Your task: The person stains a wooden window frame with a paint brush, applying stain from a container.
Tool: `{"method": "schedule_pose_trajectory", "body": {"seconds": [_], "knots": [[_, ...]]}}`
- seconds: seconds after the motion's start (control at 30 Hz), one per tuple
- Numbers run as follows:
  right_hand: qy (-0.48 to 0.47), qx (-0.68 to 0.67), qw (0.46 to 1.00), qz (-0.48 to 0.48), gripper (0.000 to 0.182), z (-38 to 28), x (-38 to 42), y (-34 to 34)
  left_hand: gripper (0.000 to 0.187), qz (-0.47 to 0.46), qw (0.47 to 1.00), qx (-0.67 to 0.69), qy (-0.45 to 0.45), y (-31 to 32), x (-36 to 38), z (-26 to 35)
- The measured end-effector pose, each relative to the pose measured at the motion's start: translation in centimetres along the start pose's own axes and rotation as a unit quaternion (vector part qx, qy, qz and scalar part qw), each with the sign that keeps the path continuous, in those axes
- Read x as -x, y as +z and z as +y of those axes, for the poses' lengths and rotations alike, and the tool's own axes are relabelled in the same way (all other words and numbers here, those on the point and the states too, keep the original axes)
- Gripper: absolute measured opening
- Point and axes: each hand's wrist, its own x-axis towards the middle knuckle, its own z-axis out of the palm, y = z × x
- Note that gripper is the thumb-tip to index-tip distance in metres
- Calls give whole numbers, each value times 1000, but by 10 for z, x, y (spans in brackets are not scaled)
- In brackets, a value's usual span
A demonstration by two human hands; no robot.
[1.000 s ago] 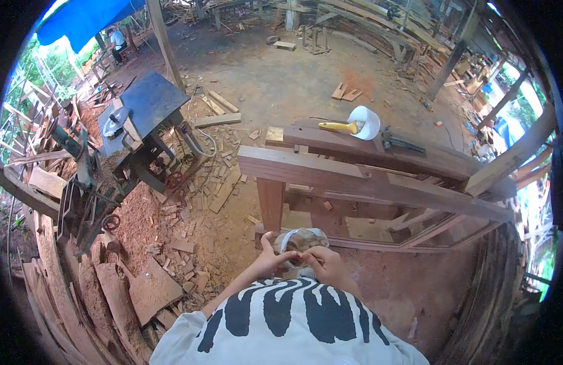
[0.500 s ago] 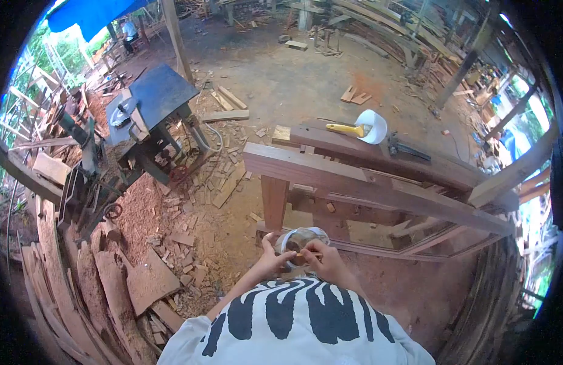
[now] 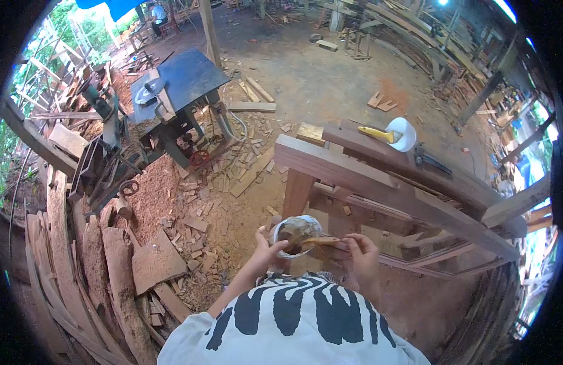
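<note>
My left hand (image 3: 267,248) is wrapped round the side of a white plastic tub (image 3: 277,243), thumb over the near rim. Brown material coats the inside of the tub. My right hand (image 3: 362,250) pinches a flat, yellowish wooden stick (image 3: 323,241) by its right end. The stick lies across the tub's right rim, its far end inside; whether it carries bristles I cannot make out. Just beyond my hands stands a reddish wooden frame (image 3: 342,161). Upon its back beam rest a yellow-handled paintbrush (image 3: 374,132), a white cup (image 3: 404,135) and a dark tool (image 3: 432,160).
At the left is a table saw (image 3: 190,76) with a round blade. Sawdust (image 3: 157,207) and offcuts cover the ground around it. Rough slabs (image 3: 120,280) stand at the lower left. A wooden post (image 3: 209,33) rises behind the saw, and a person (image 3: 158,18) is far back.
My right hand has moved right, away from the tub, and the stick now shows between them. My left hand still holds the tub. The whole view has shifted, with the surroundings further right.
</note>
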Motion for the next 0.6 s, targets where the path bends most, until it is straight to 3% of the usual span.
{"method": "schedule_pose_trajectory", "body": {"seconds": [0.07,0.13,0.2,0.27,0.33,0.37,0.43,0.47,0.53,0.6], "knots": [[17,-20,999,20,20,-3,-1,-10,91,2,1000,-6,4,-10,0,0],[135,137,980,56,29,10,0,-29,92,-14,999,31,7,-13,8,9],[123,121,985,25,26,54,-6,-43,92,-15,999,31,4,-15,11,14],[114,105,988,-6,28,46,-8,-27,92,-17,999,30,-2,-14,15,20],[-50,-36,998,-10,33,20,-4,15,91,-31,999,-10,11,-11,18,26],[-50,-36,998,-10,33,17,-5,24,91,-31,999,-9,11,-12,17,25],[26,-67,987,-147,34,11,-6,37,100,-66,996,-41,45,-17,11,16],[26,-66,986,-148,34,9,-9,44,102,-60,990,-83,98,-24,-2,2],[55,16,972,-229,34,5,-13,56,101,-44,987,-106,115,-30,-11,-11],[7,39,974,-224,31,7,-12,64,101,-27,983,-128,128,-29,-6,-9]]}}
